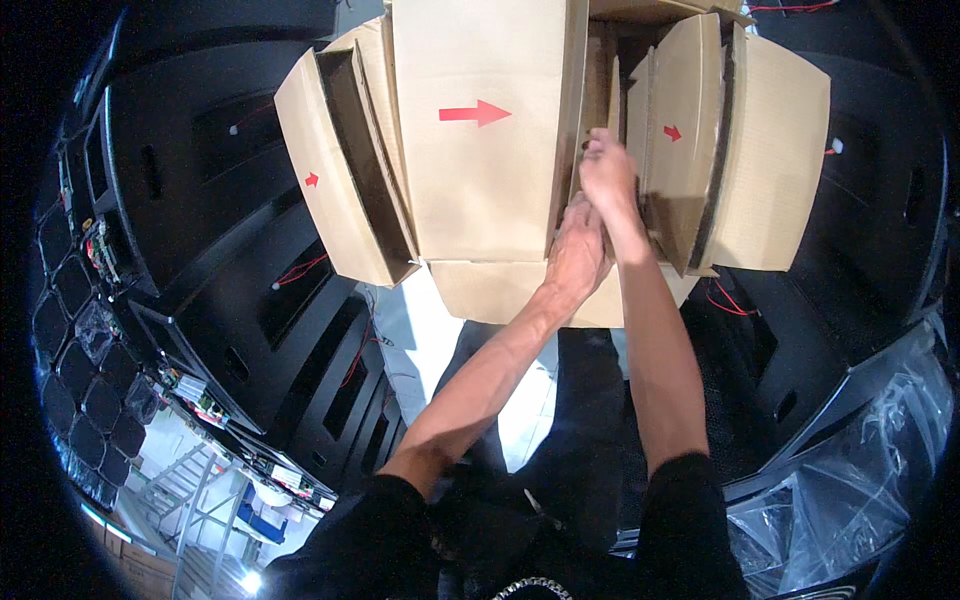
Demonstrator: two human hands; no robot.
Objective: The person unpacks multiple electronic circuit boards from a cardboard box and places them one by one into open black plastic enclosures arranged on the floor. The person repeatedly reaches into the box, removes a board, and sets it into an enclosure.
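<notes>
An opened cardboard box [490, 200] with folded cardboard inserts stands before me, a red arrow on its broad middle panel. My left hand [580, 248] lies along the right edge of that panel, its visible fingers stretched forward and partly covered by the other hand. Just above and to its right, my right hand [608, 175] is closed at the narrow slot between the middle panel and the right insert [690, 130]. What its curled fingers hold, if anything, is hidden. At the left, another folded insert [325, 165] leans outward with a small red arrow.
Black panel-like cabinets [215, 170] with red wires [300, 270] surround the box on both sides. Clear plastic sheeting [850, 490] covers something at lower right. Metal steps [190, 490] show at lower left. Pale floor [525, 420] appears between my legs.
</notes>
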